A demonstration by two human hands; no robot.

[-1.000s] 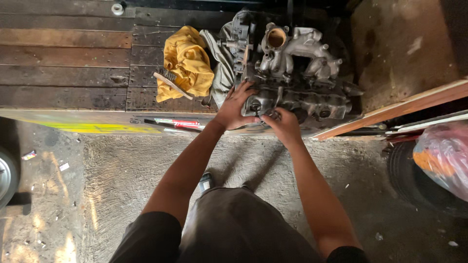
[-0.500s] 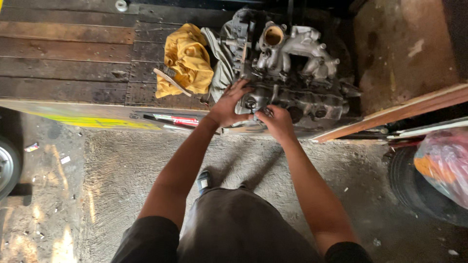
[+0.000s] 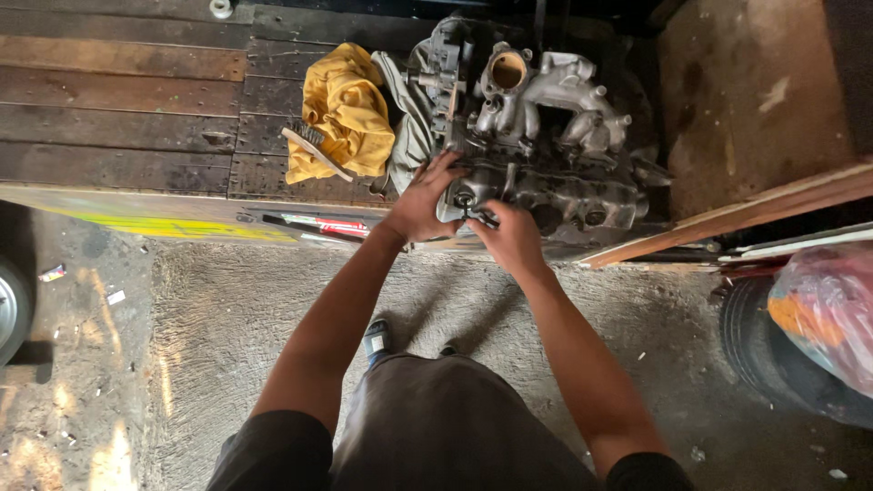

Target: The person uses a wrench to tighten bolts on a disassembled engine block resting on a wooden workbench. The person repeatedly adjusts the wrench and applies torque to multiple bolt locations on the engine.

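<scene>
- Since a second ago, the left hand (image 3: 420, 202) has barely shifted: its fingers stay spread flat on the grey cast-metal engine assembly (image 3: 536, 145), bracing it.
- The right hand (image 3: 511, 235) stays pinched on a small dark fitting (image 3: 480, 215) at the engine's near edge.
- The engine sits just right of the crumpled yellow cloth (image 3: 344, 114).

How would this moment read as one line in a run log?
left hand: flat on engine block | right hand: pinching small dark part at block's near edge | yellow rag and brush lie left of block
</scene>
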